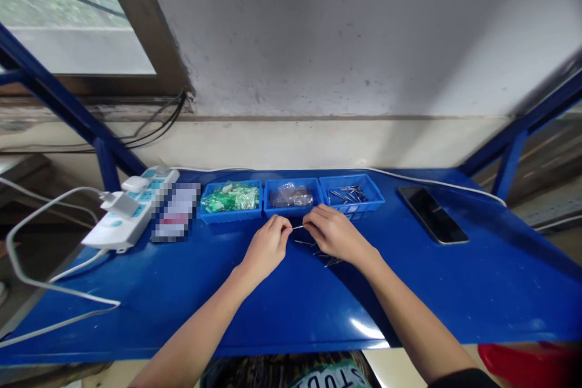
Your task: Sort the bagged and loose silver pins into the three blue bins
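Note:
My left hand (269, 244) and my right hand (335, 231) meet over the middle of the blue table (291, 309). Between their pinched fingertips runs a thin metal rod (297, 227), gripped from both sides; its exact kind is too small to make out. Several similar thin metal rods (304, 242) lie on the table beside and partly under my right hand. Behind the hands stand three blue bins in a row. The right bin (377, 199) holds loose metal rods, the middle bin (293, 211) a clear plastic bag with brownish contents, and the left bin (231, 216) green-and-white packets.
A black phone (433, 215) lies at the right. On the left are a blurred-out flat device (176, 212) and a white power strip (136, 209) with plugs. A white cable (68, 294) loops over the left edge. Blue frame posts (105, 163) rise at both sides.

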Tool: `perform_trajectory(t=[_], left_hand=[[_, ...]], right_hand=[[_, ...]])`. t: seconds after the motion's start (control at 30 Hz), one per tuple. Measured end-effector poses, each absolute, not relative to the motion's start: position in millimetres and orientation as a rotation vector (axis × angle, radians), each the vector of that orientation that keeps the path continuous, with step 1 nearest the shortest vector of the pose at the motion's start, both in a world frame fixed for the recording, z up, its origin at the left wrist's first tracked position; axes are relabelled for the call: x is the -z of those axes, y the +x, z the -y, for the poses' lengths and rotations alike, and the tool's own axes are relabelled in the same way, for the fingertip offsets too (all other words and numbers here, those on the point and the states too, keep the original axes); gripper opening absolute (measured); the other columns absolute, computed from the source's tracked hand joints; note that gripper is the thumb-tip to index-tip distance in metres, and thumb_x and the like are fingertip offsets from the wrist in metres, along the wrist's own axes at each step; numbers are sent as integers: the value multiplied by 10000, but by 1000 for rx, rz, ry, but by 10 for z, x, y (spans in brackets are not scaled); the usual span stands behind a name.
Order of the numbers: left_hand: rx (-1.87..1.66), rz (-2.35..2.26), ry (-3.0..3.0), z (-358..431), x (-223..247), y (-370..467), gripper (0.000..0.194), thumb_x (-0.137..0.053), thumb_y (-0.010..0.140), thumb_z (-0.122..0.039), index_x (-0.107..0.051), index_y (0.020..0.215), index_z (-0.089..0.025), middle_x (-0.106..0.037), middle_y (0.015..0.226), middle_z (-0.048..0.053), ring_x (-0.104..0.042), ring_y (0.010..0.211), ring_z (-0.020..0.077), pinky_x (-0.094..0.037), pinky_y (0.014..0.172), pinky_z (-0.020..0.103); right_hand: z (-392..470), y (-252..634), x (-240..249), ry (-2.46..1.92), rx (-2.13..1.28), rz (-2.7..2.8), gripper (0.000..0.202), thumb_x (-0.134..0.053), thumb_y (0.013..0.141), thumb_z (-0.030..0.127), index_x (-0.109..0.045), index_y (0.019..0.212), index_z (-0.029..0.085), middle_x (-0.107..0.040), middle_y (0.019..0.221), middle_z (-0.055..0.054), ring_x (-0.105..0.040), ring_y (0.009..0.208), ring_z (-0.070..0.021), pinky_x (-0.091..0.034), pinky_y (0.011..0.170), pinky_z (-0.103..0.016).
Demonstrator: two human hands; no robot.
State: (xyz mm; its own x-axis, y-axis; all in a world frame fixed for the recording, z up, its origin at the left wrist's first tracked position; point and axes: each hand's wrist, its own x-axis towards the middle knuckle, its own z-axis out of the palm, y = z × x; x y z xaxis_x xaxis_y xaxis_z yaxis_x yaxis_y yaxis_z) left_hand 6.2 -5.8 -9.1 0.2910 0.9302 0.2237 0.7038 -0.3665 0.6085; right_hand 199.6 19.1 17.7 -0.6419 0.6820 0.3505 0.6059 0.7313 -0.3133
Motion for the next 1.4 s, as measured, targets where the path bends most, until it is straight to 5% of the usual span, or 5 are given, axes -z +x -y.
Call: perform_trajectory(t=[0.27, 0.47, 0.8, 1.2, 1.4], left_hand=[[-610, -1439, 2321, 124, 97, 114, 231, -508, 885, -333, -511, 1091, -231, -564, 994, 37, -567, 909, 211, -466, 722, 321], [-476, -1469, 2411, 143, 143, 158, 139, -410, 918, -217, -538, 865, -205, -578, 923, 30, -562, 859, 197, -457, 694, 310], [-790, -1516, 2115, 60, 123, 93, 227, -330, 951, -257, -514, 835, -191, -572, 839, 30, -574, 795, 180, -440, 724, 308], [-501, -1382, 2489, 56, 109, 521, 222, -541, 871, -355, -573, 1070, -260, -590, 1028, 28, -545, 974, 238, -438, 830, 394], [-499, -1423, 2535, 67, 175, 508, 116, -460, 912, -195, -569, 892, -227, -602, 913, 18, -527, 913, 216, -408, 808, 390]], right_hand=[[-348, 2207, -116, -1315, 17, 2154, 236, -323, 937, 251, -531, 911, 141, -622, 759, -104, -572, 685, -200, -402, 619, -298], [-466, 2634, -170, -1756, 121, 1720, 292, -419, 901, 401, -552, 1008, 164, -619, 687, -47, -568, 594, -191, -340, 535, -268], [-150, 1969, -180, -976, -272, 2513, 140, -454, 909, 248, -584, 914, 196, -627, 816, -38, -564, 740, -165, -406, 648, -271], [-416, 2541, -215, -1511, 263, 1755, 299, -496, 866, 401, -585, 1022, 162, -584, 847, -97, -521, 814, -237, -424, 752, -373], [-346, 2343, -190, -1280, -118, 2049, 214, -476, 887, 324, -594, 1005, 190, -600, 827, -66, -550, 837, -215, -447, 781, -356]])
